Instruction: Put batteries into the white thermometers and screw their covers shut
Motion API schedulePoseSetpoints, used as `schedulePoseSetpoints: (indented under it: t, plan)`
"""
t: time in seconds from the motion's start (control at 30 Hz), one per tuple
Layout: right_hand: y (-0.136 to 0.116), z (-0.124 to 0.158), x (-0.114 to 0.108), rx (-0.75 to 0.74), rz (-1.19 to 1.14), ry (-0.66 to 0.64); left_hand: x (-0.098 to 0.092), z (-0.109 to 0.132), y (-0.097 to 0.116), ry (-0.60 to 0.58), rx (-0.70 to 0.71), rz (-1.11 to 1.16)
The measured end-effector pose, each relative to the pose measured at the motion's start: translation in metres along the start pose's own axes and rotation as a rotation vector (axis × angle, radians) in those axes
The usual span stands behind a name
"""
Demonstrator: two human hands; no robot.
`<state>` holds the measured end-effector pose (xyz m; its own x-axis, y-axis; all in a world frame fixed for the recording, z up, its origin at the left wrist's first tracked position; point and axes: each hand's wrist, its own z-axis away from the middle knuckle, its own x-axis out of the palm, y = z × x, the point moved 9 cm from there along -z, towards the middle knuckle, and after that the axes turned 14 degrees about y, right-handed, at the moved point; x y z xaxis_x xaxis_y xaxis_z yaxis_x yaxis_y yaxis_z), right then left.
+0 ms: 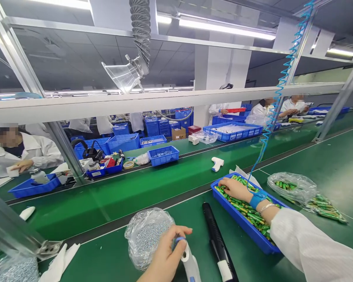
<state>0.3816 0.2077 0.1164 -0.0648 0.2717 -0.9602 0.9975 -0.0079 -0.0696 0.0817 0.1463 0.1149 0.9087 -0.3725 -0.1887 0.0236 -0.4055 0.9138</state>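
My left hand (167, 254) is closed around a white gun-shaped plastic device (191, 266) with a blue part at its top end, which looks like a forehead thermometer. Beside that hand lies an open clear bag (150, 235) of small silvery parts. My right hand (237, 188), with a blue wrist strap (257, 199), reaches into a long blue tray (244, 231) of green batteries (254, 217). Its fingers curl down onto the batteries at the tray's far end; the fingertips are partly hidden. Between both hands rests a black electric screwdriver (216, 239).
A green conveyor belt (176, 180) runs behind the bench, carrying another white gun-shaped device (217, 163). Bags of green batteries (292, 186) lie at right. A coiled blue cord (282, 78) hangs down to my wrist strap. Metal posts (66, 152) frame the bench; a co-worker (26, 152) sits opposite.
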Motion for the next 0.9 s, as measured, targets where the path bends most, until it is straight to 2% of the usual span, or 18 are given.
schedulePoseSetpoints:
  t: [0.07,0.13,0.27,0.33,0.4,0.5,0.6,0.77,0.9]
  plan:
    - [-0.004,0.0,-0.007,-0.008,-0.022,0.013,0.009,0.003,-0.006,-0.052,-0.03,0.015]
    - [-0.009,0.002,-0.021,-0.017,-0.052,0.057,0.01,0.002,-0.006,-0.03,-0.015,-0.001]
    - [-0.038,0.015,-0.064,-0.054,-0.174,0.221,-0.007,-0.006,0.004,0.2,-0.097,0.094]
    - [-0.067,0.027,-0.083,-0.104,-0.273,0.28,-0.008,-0.011,0.016,0.277,-0.16,0.188]
    - [-0.104,0.041,-0.096,-0.183,-0.378,0.284,-0.002,-0.016,0.028,0.29,-0.212,0.278]
    - [-0.159,0.062,-0.106,-0.306,-0.524,0.212,0.011,-0.018,0.035,0.267,-0.269,0.36]
    - [-0.198,0.073,-0.112,-0.387,-0.609,0.134,0.011,-0.014,0.039,0.289,-0.219,0.276]
    - [-0.223,0.072,-0.118,-0.469,-0.548,0.119,0.006,-0.007,0.04,0.297,-0.155,0.113]
    - [-0.226,0.069,-0.122,-0.482,-0.58,0.12,0.007,-0.008,0.022,0.327,-0.179,0.175]
